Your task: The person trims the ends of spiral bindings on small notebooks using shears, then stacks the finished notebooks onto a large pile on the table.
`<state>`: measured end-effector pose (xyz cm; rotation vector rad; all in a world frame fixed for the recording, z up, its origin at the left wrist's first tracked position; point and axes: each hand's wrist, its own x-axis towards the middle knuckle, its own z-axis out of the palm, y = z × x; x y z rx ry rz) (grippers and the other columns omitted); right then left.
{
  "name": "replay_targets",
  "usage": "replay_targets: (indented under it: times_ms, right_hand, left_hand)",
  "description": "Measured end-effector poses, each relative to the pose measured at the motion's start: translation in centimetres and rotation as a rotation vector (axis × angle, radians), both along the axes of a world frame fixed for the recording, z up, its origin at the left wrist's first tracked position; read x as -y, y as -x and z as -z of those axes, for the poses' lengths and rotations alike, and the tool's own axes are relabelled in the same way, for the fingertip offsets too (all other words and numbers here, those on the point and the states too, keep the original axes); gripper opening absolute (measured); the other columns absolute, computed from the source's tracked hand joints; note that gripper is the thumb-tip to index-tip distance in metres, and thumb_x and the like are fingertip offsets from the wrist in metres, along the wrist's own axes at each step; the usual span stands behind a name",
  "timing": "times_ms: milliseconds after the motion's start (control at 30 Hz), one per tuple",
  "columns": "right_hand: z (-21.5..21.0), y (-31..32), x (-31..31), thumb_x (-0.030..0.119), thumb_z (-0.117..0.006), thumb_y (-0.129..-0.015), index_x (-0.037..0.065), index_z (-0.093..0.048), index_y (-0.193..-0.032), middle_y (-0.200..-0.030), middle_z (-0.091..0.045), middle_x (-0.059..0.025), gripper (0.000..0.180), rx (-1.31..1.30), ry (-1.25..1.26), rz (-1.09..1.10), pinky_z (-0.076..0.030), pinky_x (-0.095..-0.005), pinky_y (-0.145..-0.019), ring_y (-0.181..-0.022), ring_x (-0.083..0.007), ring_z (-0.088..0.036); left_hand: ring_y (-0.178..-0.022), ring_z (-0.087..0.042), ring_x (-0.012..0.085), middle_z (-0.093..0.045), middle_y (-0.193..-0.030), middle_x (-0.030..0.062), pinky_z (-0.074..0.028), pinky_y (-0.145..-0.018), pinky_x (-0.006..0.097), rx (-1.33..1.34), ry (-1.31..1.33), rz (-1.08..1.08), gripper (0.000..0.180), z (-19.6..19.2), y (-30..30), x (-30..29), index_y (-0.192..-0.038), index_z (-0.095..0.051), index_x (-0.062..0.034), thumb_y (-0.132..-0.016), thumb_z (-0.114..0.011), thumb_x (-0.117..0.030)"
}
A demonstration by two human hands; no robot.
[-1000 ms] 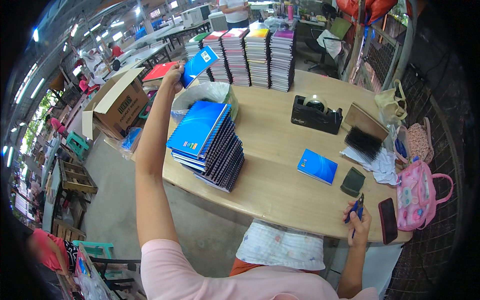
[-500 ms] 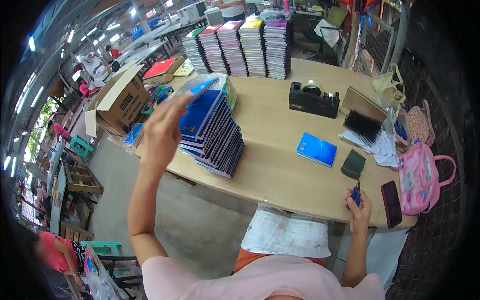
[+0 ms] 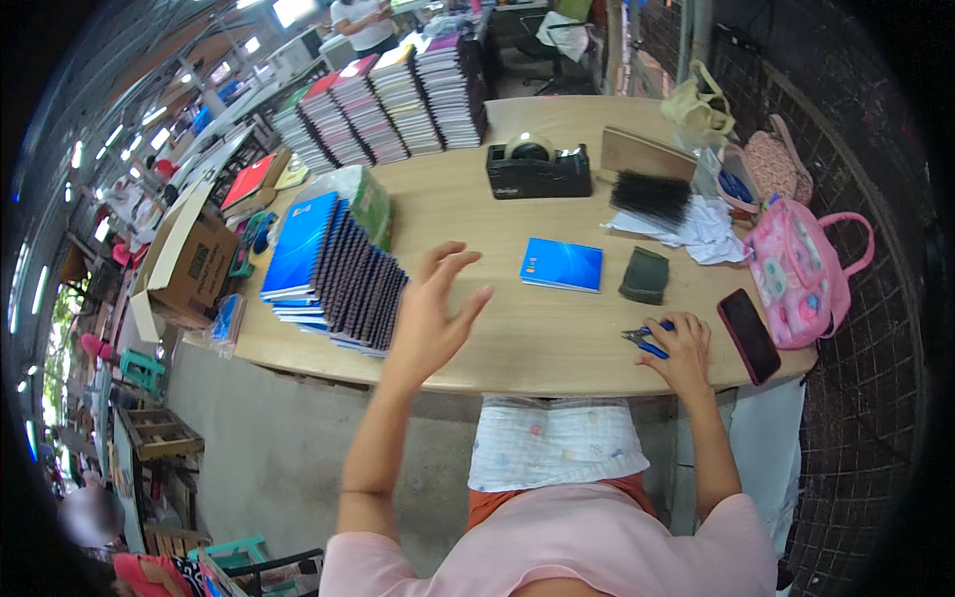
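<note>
My left hand (image 3: 430,318) is raised over the table, empty, with thumb and fingers spread. Just to its left stands a tall, leaning stack of blue spiral notebooks (image 3: 303,244). In my right hand (image 3: 684,353), near the table's front edge, are small blue-handled pliers (image 3: 653,349), their jaws pointing left. Fingers and thumb close on the handles. A single blue notebook (image 3: 562,265) lies flat in mid-table. Between it and my right hand sits a dark green block (image 3: 645,276).
A black tape dispenser (image 3: 538,171), a black-bristled brush (image 3: 650,200) and white cloth (image 3: 704,237) lie farther back. A phone (image 3: 748,336) and pink bag (image 3: 801,274) are at right. Tall notebook stacks (image 3: 388,104) and an open carton (image 3: 189,264) stand left. A person (image 3: 363,22) is beyond.
My left hand has come away from the top of the blue stack, now empty, moving right and down. My right hand has lowered the pliers toward the tabletop. The view has swung right.
</note>
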<state>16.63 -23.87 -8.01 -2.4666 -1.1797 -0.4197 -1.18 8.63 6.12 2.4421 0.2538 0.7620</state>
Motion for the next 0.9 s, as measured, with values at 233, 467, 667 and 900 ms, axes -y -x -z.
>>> replay_targets:
  times_ms: [233,467,667,900]
  right_hand:
    - [-1.8,-1.8,-1.0,0.037,-0.078,-0.075,0.015,-0.070,-0.119,-0.110,-0.062,-0.0100,0.050,-0.005,-0.202,0.074,-0.042,-0.0479,-0.093,-0.111,-0.0307,-0.053]
    - [-1.9,-14.1,-10.0,0.015,-0.068,-0.082,0.008,-0.074,-0.090,-0.092,-0.064,-0.0122,0.012,-0.053,-0.242,0.133,-0.050,-0.0443,-0.081,-0.093,-0.0344,-0.061]
    - [0.7,-22.7,-14.4,0.013,-0.065,-0.080,0.008,-0.073,-0.083,-0.103,-0.062,-0.0099,0.010,0.265,0.282,0.225,-0.047,-0.0532,-0.080,-0.106,-0.0287,-0.057]
    - [0.7,-22.0,-13.2,0.014,-0.056,-0.087,0.007,-0.068,-0.086,-0.102,-0.060,-0.0068,0.013,0.184,0.276,0.078,-0.050,-0.0538,-0.080,-0.106,-0.0264,-0.058]
  left_hand:
    - [-0.093,-0.065,0.0366,-0.063,-0.111,0.0267,-0.054,-0.080,0.041,-0.404,0.085,-0.247,0.057,16.7,-17.8,-6.2,-0.105,-0.067,0.0065,-0.072,-0.086,-0.036]
    - [-0.072,-0.066,0.0263,-0.069,-0.097,0.0173,-0.055,-0.070,0.037,-0.102,0.487,-0.355,0.049,16.6,-15.8,-9.3,-0.114,-0.060,0.0047,-0.076,-0.084,-0.014]
    - [-0.093,-0.063,0.0250,-0.065,-0.112,0.0172,-0.051,-0.081,0.037,0.326,0.165,-0.099,0.043,10.7,-8.7,-0.1,-0.127,-0.058,-0.0024,-0.084,-0.063,0.007]
    - [-0.107,-0.053,0.0257,-0.055,-0.111,0.0140,-0.042,-0.095,0.035,0.165,0.281,-0.011,0.038,15.6,-0.9,4.4,-0.122,-0.057,-0.0029,-0.086,-0.066,0.001]
